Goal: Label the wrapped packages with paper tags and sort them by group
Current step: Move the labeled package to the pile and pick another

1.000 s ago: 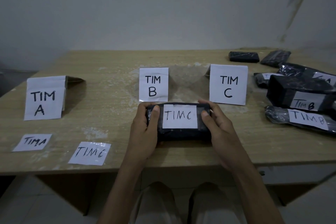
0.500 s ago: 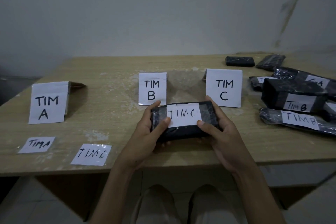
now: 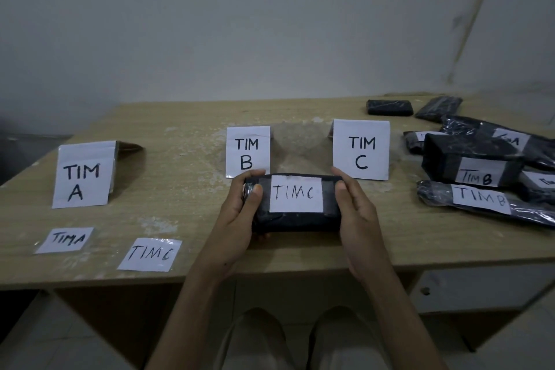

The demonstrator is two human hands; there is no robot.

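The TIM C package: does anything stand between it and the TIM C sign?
Nothing visible does. The left hand and right hand hold the package close in front of the TIM C sign; the table there is bare. Other packages lie further right.

Rightmost tag (image 3: pixel 544 181) half off-frame

We see a plain room that serves as a simple sorting place: a worn wooden desk (image 3: pixel 180 159) against a bare pale wall (image 3: pixel 240 24), 3 standing paper signs (image 3: pixel 247 152) for groups, and black wrapped packages (image 3: pixel 468 159) piled at the right.
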